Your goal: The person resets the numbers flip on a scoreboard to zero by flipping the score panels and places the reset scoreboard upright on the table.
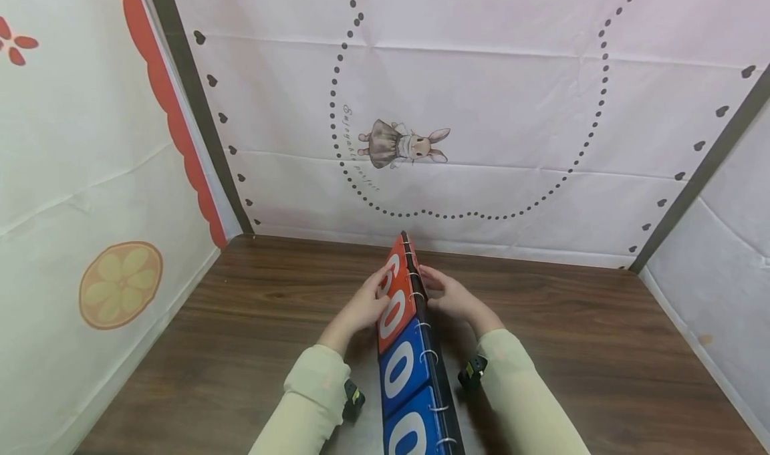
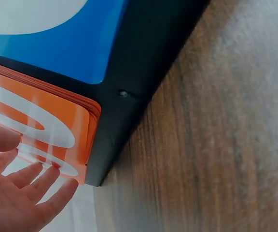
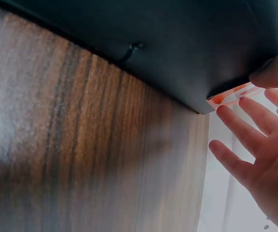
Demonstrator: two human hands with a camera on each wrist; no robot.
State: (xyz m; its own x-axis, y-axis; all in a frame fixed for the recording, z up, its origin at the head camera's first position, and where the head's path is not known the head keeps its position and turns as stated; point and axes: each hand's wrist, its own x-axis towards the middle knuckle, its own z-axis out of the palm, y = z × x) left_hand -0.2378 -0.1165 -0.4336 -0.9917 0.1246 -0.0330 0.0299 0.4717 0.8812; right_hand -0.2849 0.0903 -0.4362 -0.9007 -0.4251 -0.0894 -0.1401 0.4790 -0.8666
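Observation:
A tabletop flip scoreboard stands like a tent, black with metal rings along its top ridge. Its left face carries red number cards at the far end and blue number cards nearer, showing white zeros. My left hand touches the red zero cards with its fingertips, fingers spread. Across the ridge, my right hand is at the black back face. In the right wrist view its thumb touches the black board, and its spread fingers reach a red card at the far end.
The scoreboard stands on a brown wood-grain table. Printed white cloth hangs behind the table, with more cloth at the left and right sides. Dark wrist devices are worn at both cuffs.

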